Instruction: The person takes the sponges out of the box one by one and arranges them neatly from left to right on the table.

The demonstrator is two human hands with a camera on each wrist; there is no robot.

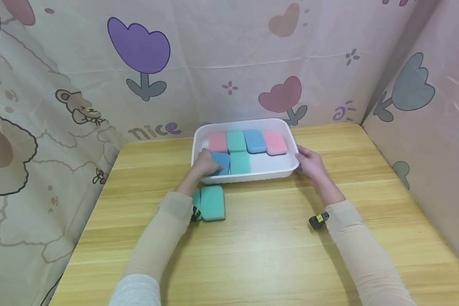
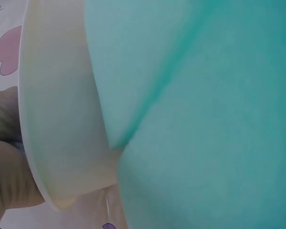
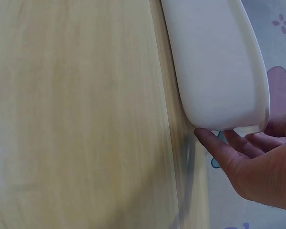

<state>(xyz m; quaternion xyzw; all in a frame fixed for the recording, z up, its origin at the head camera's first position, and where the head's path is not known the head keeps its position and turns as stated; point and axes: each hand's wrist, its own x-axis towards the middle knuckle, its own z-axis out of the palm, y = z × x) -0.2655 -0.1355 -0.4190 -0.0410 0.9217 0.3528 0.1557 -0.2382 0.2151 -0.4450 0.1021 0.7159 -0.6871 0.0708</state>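
A white plastic tray [image 1: 273, 174] stands toward the back of the table, with pink, green and blue sponges laid flat inside in two rows. My left hand [image 1: 203, 164] reaches over the tray's front left corner and pinches a blue sponge [image 1: 222, 160] in the front row. Beside it lies a green sponge [image 1: 240, 163]. At the tray's right end, my right hand [image 3: 262, 167] grips the rim and end wall. Two green sponges [image 1: 213, 203] lie on the table in front, one partly hidden by the left forearm; they fill much of the left wrist view.
The wooden table [image 1: 267, 255] is bounded by a printed curtain [image 1: 214, 51] behind and at both sides. A small black and yellow wrist device [image 1: 319, 220] is at the right sleeve. Bare tray floor [image 1: 269, 163] shows at front right.
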